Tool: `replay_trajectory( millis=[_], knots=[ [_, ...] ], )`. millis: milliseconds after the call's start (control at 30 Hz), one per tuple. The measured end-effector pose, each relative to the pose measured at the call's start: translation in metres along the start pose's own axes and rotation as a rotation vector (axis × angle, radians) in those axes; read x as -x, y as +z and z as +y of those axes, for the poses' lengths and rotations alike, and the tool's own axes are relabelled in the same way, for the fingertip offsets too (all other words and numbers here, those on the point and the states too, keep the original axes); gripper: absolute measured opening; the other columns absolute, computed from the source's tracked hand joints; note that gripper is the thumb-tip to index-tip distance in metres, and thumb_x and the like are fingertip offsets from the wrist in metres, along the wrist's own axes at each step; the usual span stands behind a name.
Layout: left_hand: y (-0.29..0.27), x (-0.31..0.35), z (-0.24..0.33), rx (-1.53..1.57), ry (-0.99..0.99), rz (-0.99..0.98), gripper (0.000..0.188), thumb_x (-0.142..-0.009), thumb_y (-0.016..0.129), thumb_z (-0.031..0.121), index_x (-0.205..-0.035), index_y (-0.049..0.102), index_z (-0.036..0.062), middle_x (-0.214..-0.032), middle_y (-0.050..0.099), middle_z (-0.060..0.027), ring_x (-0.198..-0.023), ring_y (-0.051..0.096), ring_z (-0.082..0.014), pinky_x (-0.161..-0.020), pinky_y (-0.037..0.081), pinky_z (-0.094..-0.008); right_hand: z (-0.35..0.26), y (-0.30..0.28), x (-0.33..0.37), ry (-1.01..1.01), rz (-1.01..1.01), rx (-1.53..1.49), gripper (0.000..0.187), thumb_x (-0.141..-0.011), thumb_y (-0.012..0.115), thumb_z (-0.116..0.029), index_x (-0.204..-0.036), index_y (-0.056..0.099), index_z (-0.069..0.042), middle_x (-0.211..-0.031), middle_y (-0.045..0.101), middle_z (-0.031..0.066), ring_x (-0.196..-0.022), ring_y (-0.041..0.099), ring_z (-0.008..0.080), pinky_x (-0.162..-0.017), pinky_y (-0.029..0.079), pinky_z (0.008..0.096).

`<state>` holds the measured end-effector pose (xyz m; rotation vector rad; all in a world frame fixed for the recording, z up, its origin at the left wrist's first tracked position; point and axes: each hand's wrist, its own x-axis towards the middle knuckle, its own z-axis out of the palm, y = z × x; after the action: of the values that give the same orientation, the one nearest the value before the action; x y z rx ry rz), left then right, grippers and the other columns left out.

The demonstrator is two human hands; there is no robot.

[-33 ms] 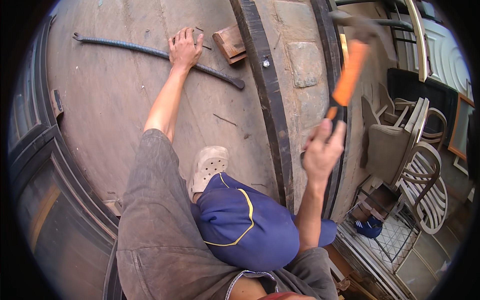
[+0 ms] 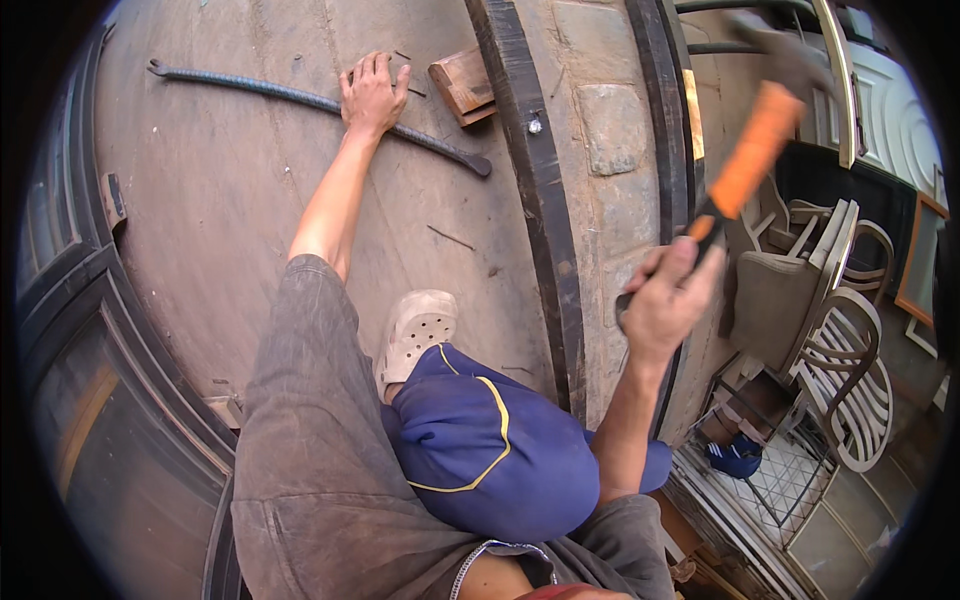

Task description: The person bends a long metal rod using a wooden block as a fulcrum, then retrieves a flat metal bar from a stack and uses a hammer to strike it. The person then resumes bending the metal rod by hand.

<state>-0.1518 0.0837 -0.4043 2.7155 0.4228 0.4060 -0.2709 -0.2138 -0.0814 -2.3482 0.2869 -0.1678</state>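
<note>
My right hand (image 2: pixel 670 305) is wrapped round the black and orange handle of a hammer (image 2: pixel 757 148). The hammer is raised to the right, beyond the dark wooden beams, and its head is smeared by motion. My left hand (image 2: pixel 373 95) lies on a broad wooden panel (image 2: pixel 240 220), fingers stretched out. A ridged metal pry bar (image 2: pixel 260 92) passes under the heel of that hand; whether the palm presses on it is hidden. Thin nails lie close to its fingertips, and a longer nail (image 2: pixel 451 237) rests nearer me. A brown wooden block (image 2: pixel 463 88) sits right of the hand.
A dark beam (image 2: pixel 540 190) with a shiny bolt (image 2: pixel 534 127) runs along the panel's right side; another beam (image 2: pixel 668 130) stands beyond bricks (image 2: pixel 612 130). Stacked chairs (image 2: pixel 785 275) fill the right. A dark framed panel (image 2: pixel 120 420) stands left. My clog (image 2: pixel 420 325) rests on the panel.
My right hand and the hammer have moved right, with the hammer swinging away from the beams. My left hand stays in place.
</note>
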Motion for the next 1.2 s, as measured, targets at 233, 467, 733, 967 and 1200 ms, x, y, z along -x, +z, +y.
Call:
replay_trajectory(
  millis=[233, 467, 733, 967, 1200],
  knots=[
    [0.000, -0.008, 0.000, -0.018, -0.005, -0.009, 0.046, -0.094, 0.048, 0.045, -0.120, 0.057, 0.0084, -0.128, 0.057, -0.0106, -0.122, 0.051, -0.0251, -0.106, 0.031, -0.0509, 0.051, 0.084, 0.029, 0.020, -0.100, 0.318, 0.045, -0.099, 0.050, -0.035, -0.119, 0.048, 0.006, -0.072, 0.059, 0.0206, -0.070, 0.060, 0.0353, -0.058, 0.047, 0.0400],
    [-0.003, -0.007, 0.002, -0.012, 0.013, 0.026, 0.055, -0.092, 0.050, 0.052, -0.122, 0.057, 0.0069, -0.127, 0.058, -0.0100, -0.122, 0.051, -0.0258, -0.107, 0.029, -0.0516, 0.049, 0.027, 0.009, 0.219, -0.057, -0.045, 0.034, -0.101, 0.048, -0.033, -0.105, 0.050, 0.001, -0.060, 0.052, 0.0058, -0.044, 0.050, 0.0109, -0.039, 0.040, 0.0282],
    [0.000, -0.006, 0.001, -0.025, 0.013, 0.021, 0.053, -0.093, 0.049, 0.051, -0.121, 0.058, 0.0060, -0.126, 0.058, -0.0105, -0.121, 0.052, -0.0248, -0.107, 0.030, -0.0505, -0.046, -0.010, -0.074, -0.186, 0.084, -0.102, 0.039, -0.100, 0.049, -0.034, -0.108, 0.048, 0.004, -0.061, 0.052, 0.0084, -0.047, 0.053, 0.0163, -0.043, 0.042, 0.0290],
    [-0.002, -0.009, -0.004, -0.063, 0.008, 0.046, 0.055, -0.093, 0.047, 0.053, -0.121, 0.058, 0.0068, -0.126, 0.058, -0.0109, -0.121, 0.052, -0.0262, -0.107, 0.030, -0.0512, -0.041, -0.026, -0.096, 0.164, -0.709, 0.803, 0.033, -0.099, 0.050, -0.032, -0.103, 0.057, 0.000, -0.063, 0.053, 0.0107, -0.052, 0.054, 0.0196, -0.051, 0.044, 0.0355],
    [0.004, -0.005, 0.000, -0.033, 0.010, 0.036, 0.055, -0.092, 0.049, 0.053, -0.122, 0.058, 0.0074, -0.128, 0.058, -0.0109, -0.122, 0.052, -0.0251, -0.106, 0.032, -0.0533, -0.094, -0.025, -0.142, -0.116, -0.452, 0.365, 0.033, -0.101, 0.048, -0.039, -0.088, 0.049, -0.009, -0.056, 0.040, -0.0061, -0.041, 0.038, 0.0033, -0.036, 0.033, 0.0218]
  ],
)
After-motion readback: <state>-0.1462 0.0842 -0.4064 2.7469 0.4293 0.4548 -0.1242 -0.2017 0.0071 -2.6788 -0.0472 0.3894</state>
